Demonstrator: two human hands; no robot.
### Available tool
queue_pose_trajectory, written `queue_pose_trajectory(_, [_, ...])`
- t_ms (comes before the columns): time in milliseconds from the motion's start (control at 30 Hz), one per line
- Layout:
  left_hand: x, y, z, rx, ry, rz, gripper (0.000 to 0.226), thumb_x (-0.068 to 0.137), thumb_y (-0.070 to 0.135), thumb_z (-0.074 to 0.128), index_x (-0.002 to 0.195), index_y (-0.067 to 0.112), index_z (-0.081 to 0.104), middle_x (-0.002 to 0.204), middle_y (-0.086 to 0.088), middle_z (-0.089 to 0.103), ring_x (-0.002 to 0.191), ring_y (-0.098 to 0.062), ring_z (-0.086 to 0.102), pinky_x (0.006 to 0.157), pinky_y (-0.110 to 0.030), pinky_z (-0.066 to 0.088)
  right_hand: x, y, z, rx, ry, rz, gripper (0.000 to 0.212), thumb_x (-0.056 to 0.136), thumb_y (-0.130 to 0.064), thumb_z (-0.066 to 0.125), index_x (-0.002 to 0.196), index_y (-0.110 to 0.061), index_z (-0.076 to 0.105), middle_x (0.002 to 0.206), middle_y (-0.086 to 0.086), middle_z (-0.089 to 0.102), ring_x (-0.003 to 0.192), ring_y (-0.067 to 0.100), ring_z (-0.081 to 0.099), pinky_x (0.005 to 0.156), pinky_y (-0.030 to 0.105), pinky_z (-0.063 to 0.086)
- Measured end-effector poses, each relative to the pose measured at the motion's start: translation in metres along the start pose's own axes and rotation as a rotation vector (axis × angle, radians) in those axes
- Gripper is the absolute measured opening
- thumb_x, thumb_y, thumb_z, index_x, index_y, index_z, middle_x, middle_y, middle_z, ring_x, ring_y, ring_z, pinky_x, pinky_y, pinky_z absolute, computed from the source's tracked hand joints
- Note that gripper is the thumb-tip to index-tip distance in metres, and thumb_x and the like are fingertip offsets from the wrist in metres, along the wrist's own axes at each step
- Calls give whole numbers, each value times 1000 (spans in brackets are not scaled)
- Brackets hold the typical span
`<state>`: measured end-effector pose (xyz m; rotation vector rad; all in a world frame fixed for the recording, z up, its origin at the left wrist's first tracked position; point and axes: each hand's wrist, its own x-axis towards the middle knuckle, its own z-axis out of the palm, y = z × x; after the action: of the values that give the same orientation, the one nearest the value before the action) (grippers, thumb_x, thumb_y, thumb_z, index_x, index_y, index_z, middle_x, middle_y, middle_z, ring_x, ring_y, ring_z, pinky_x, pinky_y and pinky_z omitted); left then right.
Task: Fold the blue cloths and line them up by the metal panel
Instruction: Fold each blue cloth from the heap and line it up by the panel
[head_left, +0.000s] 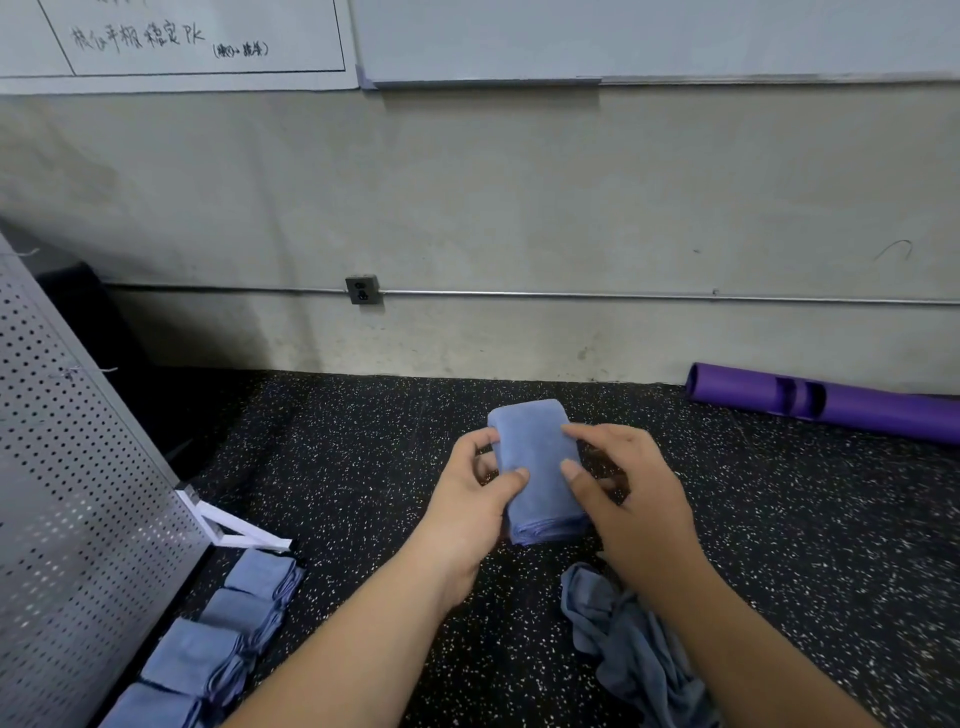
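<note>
Underfoot: black rubber floor with white speckles, running back to a bare grey concrete wall. Perforated grey metal panel stands at far left, tilted, on a white bracket foot. Purple foam tube lies along the wall base at right.

Row of folded blue cloths, four visible, lined up on the floor just beside the panel's lower edge, each touching the next. Crumpled heap of unfolded blue cloths near centre-right, partly under the right forearm.

One folded blue cloth, a compact rectangle, held between both hands, well apart from the row.

Left hand: thumb on top, fingers curled round the left edge. Right hand: thumb and forefinger pinch the right edge, other fingers curled behind.

Small grey wall socket on a conduit.
</note>
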<state>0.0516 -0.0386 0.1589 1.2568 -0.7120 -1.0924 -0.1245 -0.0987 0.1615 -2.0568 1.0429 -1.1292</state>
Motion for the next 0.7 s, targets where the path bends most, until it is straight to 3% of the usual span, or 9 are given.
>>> queue_pose_trajectory(100, [-6,1,3,24,-101,34,50,102,-1,64,139,31,53,123,-7,75,112,-29,75,93,-49,63,2,-1,-1,223,-86,157,51,104,-32,66,147,-55,51,138,-21,60,116,-1,66,89,23,60])
queue_pose_trajectory(200, [-9,3,5,28,-114,70,56,99,-7,63,141,30,52,123,-7,75,114,-32,73,96,-48,62,3,-7,-2,410,-160,202,59,105,-25,66,154,-50,45,131,-13,72,115,4,72,94,25,60])
queue_pose_trajectory(367, [-12,8,7,-12,-61,134,41,103,12,69,137,30,53,119,-10,76,110,-29,76,98,-56,61,4,-4,2,359,-114,195,71,100,-17,74,152,-55,46,126,-10,73,108,14,74,97,39,61])
queue_pose_trajectory(567, [-12,2,7,91,3,276,53,105,8,65,141,42,46,109,-12,77,102,-36,75,93,-57,62,-1,-10,6,409,-141,172,70,105,-25,65,156,-61,34,131,-19,70,115,6,72,93,25,60])
queue_pose_trajectory(633, [-14,2,4,162,27,337,53,106,10,64,144,44,48,113,-8,75,103,-31,75,91,-57,62,0,-15,7,387,-171,163,67,107,-25,62,154,-64,34,121,-21,73,106,9,75,87,27,62])
queue_pose_trajectory(700, [-18,2,1,261,38,395,49,108,15,61,146,45,51,128,4,71,110,-20,72,94,-51,62,1,-19,9,355,-168,174,67,109,-24,60,152,-68,35,110,-8,76,93,13,76,84,30,64])
